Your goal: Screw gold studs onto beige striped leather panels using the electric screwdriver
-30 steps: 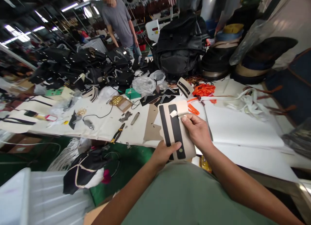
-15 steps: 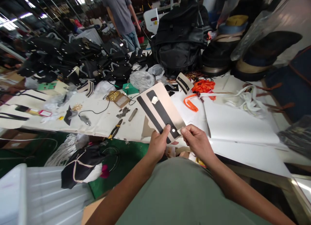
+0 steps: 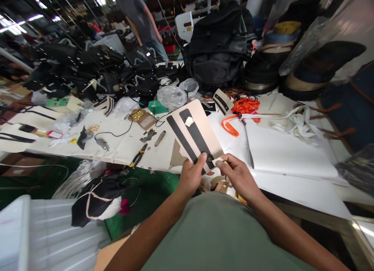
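Note:
My left hand (image 3: 190,176) grips the lower edge of a beige panel (image 3: 203,123), thumb on top. Two black strips (image 3: 198,140) run along the panel, and a whitish hexagonal patch (image 3: 189,121) sits near the upper end of one. Close to my left thumb, a small round brass-coloured stud (image 3: 210,159) shows on that strip's lower end. My right hand (image 3: 238,174) is closed at the panel's lower right corner, pinching a small pale piece (image 3: 216,161) beside the stud. What that piece is made of, I cannot tell.
Pliers (image 3: 138,156), a grey-handled tool (image 3: 160,138) and a cardboard box of brass bits (image 3: 144,121) lie on the white table (image 3: 122,148). A long metal blade (image 3: 248,146) lies right of my hands. Behind are orange strapping (image 3: 247,106), a black backpack (image 3: 217,48) and a person (image 3: 140,19).
My right hand has shifted slightly, and the pale piece now sticks out from its fingers. A brass-coloured stud shows where a bright white spot was. The person behind has leaned left.

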A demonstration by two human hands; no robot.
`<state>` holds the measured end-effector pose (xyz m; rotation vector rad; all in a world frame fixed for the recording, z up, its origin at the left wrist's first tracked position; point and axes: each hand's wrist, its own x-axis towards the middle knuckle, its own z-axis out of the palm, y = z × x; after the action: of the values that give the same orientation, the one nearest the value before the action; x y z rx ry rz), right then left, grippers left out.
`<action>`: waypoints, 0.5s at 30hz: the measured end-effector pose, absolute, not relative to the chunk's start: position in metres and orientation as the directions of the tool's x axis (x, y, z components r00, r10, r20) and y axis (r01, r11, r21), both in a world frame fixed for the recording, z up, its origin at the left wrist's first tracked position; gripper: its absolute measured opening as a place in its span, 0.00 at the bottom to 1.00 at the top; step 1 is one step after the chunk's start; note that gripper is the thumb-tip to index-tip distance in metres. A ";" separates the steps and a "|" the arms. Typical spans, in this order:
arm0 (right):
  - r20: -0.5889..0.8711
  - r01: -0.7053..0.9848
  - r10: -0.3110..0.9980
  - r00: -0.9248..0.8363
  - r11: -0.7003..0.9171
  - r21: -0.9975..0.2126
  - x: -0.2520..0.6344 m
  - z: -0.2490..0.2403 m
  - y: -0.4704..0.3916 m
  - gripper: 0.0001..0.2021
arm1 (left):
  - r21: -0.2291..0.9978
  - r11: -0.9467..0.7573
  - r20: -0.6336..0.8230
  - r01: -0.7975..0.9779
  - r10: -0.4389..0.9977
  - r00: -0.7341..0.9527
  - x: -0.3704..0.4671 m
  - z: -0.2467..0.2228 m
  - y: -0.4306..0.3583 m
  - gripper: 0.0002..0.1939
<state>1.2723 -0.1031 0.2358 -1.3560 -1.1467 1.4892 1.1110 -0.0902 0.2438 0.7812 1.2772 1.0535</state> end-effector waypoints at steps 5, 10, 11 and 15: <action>-0.256 0.001 0.962 -0.097 -0.258 -0.966 1.272 0.235 -0.101 0.17 | 0.922 0.345 -0.356 -0.179 0.934 -0.036 1.110 0.243 -0.089 0.28; -0.225 0.066 0.970 -0.087 -0.220 -0.973 1.272 0.229 -0.104 0.19 | 0.934 0.306 -0.320 -0.185 0.946 -0.050 1.112 0.245 -0.088 0.26; -0.205 0.093 0.975 -0.086 -0.197 -0.976 1.272 0.228 -0.104 0.19 | 0.934 0.303 -0.317 -0.188 0.947 -0.046 1.113 0.245 -0.087 0.25; -0.172 0.148 0.980 -0.095 -0.157 -0.976 1.272 0.226 -0.105 0.20 | 0.933 0.305 -0.319 -0.192 0.947 -0.043 1.115 0.249 -0.087 0.26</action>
<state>1.2719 -0.1045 0.2259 -1.3857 -1.3111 1.3442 1.1153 -0.0871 0.2493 0.8065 1.2598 1.1045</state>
